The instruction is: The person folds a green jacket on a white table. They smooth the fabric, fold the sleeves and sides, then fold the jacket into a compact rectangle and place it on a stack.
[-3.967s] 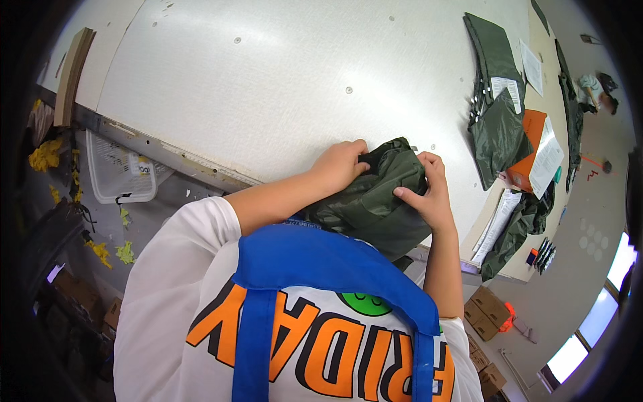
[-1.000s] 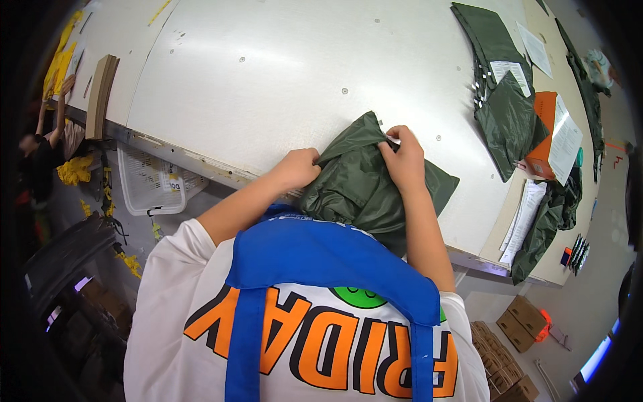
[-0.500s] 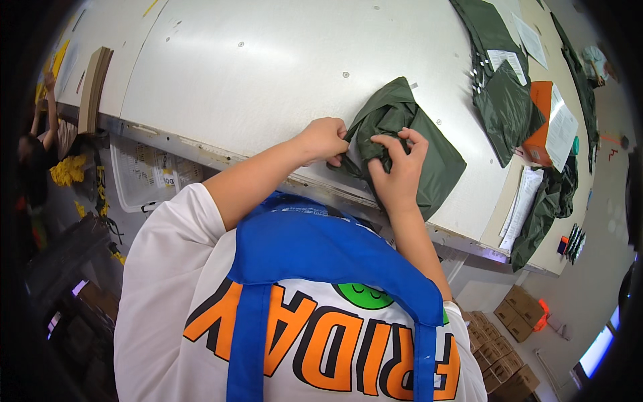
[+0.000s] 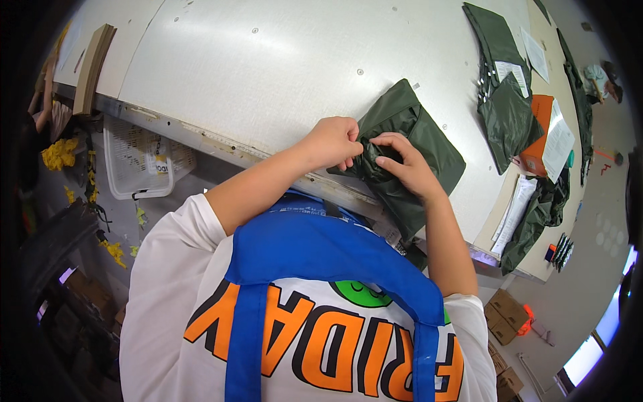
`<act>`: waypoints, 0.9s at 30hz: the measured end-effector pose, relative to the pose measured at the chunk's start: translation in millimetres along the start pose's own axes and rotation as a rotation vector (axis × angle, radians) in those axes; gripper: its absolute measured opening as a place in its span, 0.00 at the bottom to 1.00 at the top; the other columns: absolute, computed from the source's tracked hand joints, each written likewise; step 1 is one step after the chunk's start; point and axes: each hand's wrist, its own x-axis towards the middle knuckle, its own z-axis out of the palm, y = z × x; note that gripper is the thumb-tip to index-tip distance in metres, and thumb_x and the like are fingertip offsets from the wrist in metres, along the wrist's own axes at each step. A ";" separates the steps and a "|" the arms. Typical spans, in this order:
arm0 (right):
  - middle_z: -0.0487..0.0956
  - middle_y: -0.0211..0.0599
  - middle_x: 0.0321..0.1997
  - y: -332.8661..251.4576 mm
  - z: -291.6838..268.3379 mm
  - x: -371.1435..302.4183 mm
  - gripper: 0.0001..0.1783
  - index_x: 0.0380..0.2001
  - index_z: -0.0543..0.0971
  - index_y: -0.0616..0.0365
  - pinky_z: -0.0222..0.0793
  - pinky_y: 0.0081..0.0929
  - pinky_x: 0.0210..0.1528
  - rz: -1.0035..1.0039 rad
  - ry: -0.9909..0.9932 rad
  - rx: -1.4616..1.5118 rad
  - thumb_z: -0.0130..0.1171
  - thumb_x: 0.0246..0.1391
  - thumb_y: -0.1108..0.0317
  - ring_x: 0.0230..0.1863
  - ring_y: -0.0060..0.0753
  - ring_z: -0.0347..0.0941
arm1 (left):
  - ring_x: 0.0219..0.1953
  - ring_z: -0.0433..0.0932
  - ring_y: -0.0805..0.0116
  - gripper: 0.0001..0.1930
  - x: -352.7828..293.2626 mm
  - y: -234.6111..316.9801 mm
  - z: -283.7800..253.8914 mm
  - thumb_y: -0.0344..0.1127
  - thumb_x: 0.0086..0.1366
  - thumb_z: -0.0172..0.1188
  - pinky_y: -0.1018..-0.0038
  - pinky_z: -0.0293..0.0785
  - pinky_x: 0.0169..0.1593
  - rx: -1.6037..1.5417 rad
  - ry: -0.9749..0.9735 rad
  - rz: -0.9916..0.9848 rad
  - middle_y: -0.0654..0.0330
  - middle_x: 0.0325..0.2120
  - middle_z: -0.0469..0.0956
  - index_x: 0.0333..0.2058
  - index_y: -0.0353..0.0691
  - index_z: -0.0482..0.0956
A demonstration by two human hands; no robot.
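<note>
A dark green, thin, shiny fabric piece (image 4: 429, 151) lies bunched and folded at the table's front edge, part of it hanging over. My left hand (image 4: 333, 142) is closed at its left edge, thumb and fingers pinching the fabric. My right hand (image 4: 408, 164) rests on the gathered folds, with fabric between its curled fingers and thumb. Both hands' fingertips are close together. What lies inside the folds is hidden. A white printed label (image 4: 390, 233) shows below the edge, near my apron.
Dark green fabric pieces (image 4: 504, 120), an orange box (image 4: 538, 137) and white papers (image 4: 514, 213) lie on the right of the metal-topped table (image 4: 268, 80). At left are cardboard strips (image 4: 92, 70), a white basket (image 4: 127, 161) underneath and another person's arm (image 4: 47, 100).
My right hand has lowered its fingers into the fabric and come nearer my left. The fabric's near part now hangs over the edge, and a white label has come into view.
</note>
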 end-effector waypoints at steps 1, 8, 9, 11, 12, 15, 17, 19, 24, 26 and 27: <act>0.70 0.37 0.49 2.2 3.3 -1.2 0.25 0.43 0.77 0.53 0.57 0.31 0.58 -0.042 0.028 -0.115 0.69 0.39 0.60 0.54 0.42 0.62 | 0.18 0.76 0.73 0.06 -1.8 3.1 3.1 0.24 0.53 0.56 0.78 0.72 0.19 0.010 -0.011 0.002 0.59 0.15 0.72 0.23 0.35 0.67; 0.66 0.43 0.40 -7.6 71.6 15.5 0.26 0.35 0.70 0.61 0.56 0.40 0.45 -0.062 0.385 -1.002 0.67 0.32 0.60 0.46 0.46 0.61 | 0.18 0.75 0.73 0.08 -1.1 -8.8 4.9 0.25 0.52 0.57 0.77 0.72 0.19 0.157 -0.064 -0.004 0.59 0.16 0.72 0.21 0.36 0.66; 0.65 0.42 0.40 -5.6 69.8 17.8 0.26 0.35 0.70 0.60 0.55 0.40 0.44 -0.061 0.393 -0.984 0.67 0.31 0.60 0.45 0.46 0.61 | 0.17 0.75 0.73 0.08 1.6 -13.5 4.4 0.25 0.52 0.57 0.76 0.72 0.18 0.178 -0.063 -0.005 0.59 0.16 0.72 0.21 0.35 0.66; 0.65 0.42 0.40 -10.0 65.2 23.3 0.26 0.34 0.71 0.60 0.55 0.40 0.44 -0.064 0.397 -0.944 0.68 0.30 0.61 0.45 0.45 0.61 | 0.17 0.75 0.73 0.07 3.9 -13.2 2.9 0.26 0.52 0.57 0.76 0.72 0.19 0.167 -0.019 -0.012 0.58 0.16 0.72 0.24 0.35 0.67; 0.66 0.45 0.46 -16.8 57.6 21.5 0.29 0.41 0.71 0.60 0.55 0.43 0.51 0.072 0.231 -0.863 0.68 0.34 0.60 0.53 0.50 0.60 | 0.17 0.75 0.73 0.07 4.9 -13.2 2.4 0.26 0.52 0.58 0.76 0.72 0.19 0.162 0.003 -0.016 0.58 0.16 0.72 0.25 0.35 0.67; 0.63 0.51 0.58 -12.1 39.2 0.2 0.36 0.52 0.68 0.57 0.49 0.47 0.60 -0.221 0.334 -0.820 0.68 0.39 0.57 0.64 0.55 0.52 | 0.24 0.79 0.57 0.11 8.1 -16.2 1.7 0.30 0.51 0.59 0.64 0.76 0.26 0.327 0.077 0.117 0.48 0.21 0.76 0.29 0.34 0.66; 0.54 0.50 0.68 -8.2 43.2 -2.4 0.44 0.61 0.62 0.53 0.39 0.51 0.67 -0.089 0.288 -0.865 0.68 0.41 0.53 0.71 0.56 0.41 | 0.27 0.78 0.51 0.13 10.1 -6.6 6.1 0.32 0.53 0.58 0.60 0.75 0.30 0.528 0.169 0.178 0.46 0.23 0.76 0.33 0.34 0.65; 0.53 0.48 0.69 -15.0 53.8 0.8 0.47 0.62 0.61 0.53 0.37 0.52 0.68 -0.013 0.261 -0.992 0.68 0.39 0.52 0.71 0.55 0.41 | 0.29 0.78 0.46 0.14 18.6 -0.3 12.8 0.34 0.55 0.57 0.58 0.75 0.32 0.661 0.258 0.241 0.44 0.27 0.77 0.36 0.34 0.65; 0.55 0.46 0.69 -9.7 39.6 3.0 0.52 0.63 0.58 0.61 0.36 0.48 0.69 -0.054 0.202 -0.921 0.68 0.39 0.47 0.71 0.53 0.42 | 0.29 0.77 0.46 0.10 46.0 -4.6 19.1 0.33 0.60 0.54 0.58 0.74 0.31 0.742 0.345 0.396 0.46 0.27 0.77 0.37 0.37 0.67; 0.55 0.47 0.69 -7.5 22.7 -11.2 0.53 0.63 0.58 0.62 0.36 0.47 0.69 -0.101 0.431 -0.926 0.68 0.38 0.44 0.71 0.52 0.43 | 0.29 0.77 0.46 0.08 44.6 -4.8 18.5 0.32 0.60 0.54 0.58 0.74 0.30 0.738 0.341 0.414 0.47 0.26 0.77 0.37 0.37 0.67; 0.55 0.47 0.69 -4.5 16.9 -16.3 0.54 0.63 0.58 0.62 0.36 0.46 0.69 -0.125 0.545 -0.925 0.67 0.38 0.43 0.71 0.51 0.43 | 0.28 0.77 0.46 0.08 42.5 -1.8 18.8 0.32 0.61 0.54 0.58 0.73 0.30 0.746 0.332 0.410 0.47 0.26 0.77 0.36 0.37 0.67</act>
